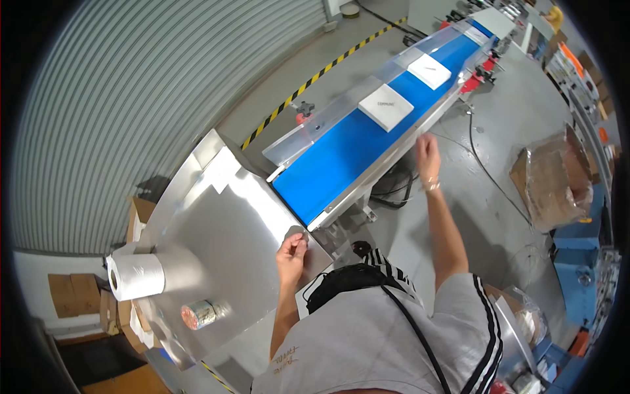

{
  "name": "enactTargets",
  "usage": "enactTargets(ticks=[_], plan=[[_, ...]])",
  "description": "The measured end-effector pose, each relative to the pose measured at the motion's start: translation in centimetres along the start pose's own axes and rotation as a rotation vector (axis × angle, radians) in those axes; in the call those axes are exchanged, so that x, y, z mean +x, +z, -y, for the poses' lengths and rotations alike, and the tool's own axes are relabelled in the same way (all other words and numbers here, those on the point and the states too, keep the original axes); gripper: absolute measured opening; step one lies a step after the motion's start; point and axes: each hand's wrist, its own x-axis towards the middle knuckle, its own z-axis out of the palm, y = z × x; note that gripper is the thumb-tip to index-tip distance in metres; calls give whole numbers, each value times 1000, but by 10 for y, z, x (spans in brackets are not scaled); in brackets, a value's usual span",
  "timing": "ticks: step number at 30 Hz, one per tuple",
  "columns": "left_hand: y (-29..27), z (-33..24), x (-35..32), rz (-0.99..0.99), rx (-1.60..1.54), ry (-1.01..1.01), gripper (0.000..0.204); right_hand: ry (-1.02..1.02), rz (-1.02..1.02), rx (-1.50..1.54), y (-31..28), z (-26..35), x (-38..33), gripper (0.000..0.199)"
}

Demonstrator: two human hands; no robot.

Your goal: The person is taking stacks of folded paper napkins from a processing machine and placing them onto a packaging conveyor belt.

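My left hand (291,257) is over the near right edge of the metal table (216,256), close to the belt's lower end. Its fingers are pressed together, and I cannot make out whether they hold anything. A dark grey patch shows just beyond the fingertips. To the right of the conveyor, my right hand (428,156) is in the air, fingers curled closed, with nothing seen in it. On the blue conveyor belt (328,171) lie flat white boxes: a near one (386,107), a second (430,70) farther up, and another (476,35) by the far end.
A white roll (139,276) and a smaller reddish roll (198,315) rest on the metal table's left part. Clear guards (295,146) line the conveyor. Black cables (489,167) cross the floor at right, near a plastic-wrapped carton (558,177). A corrugated shutter (144,85) stands at left.
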Motion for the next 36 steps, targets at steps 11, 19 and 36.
enactTargets(ticks=[11,19,36], plan=[[-2,21,4,237,-140,275,12,235,1127,-580,5,-184,-364,41],[8,9,5,311,243,613,17,280,1116,-429,1,-182,-517,32],[18,54,-94,167,529,904,20,939,296,-316,-172,-184,-727,38]])
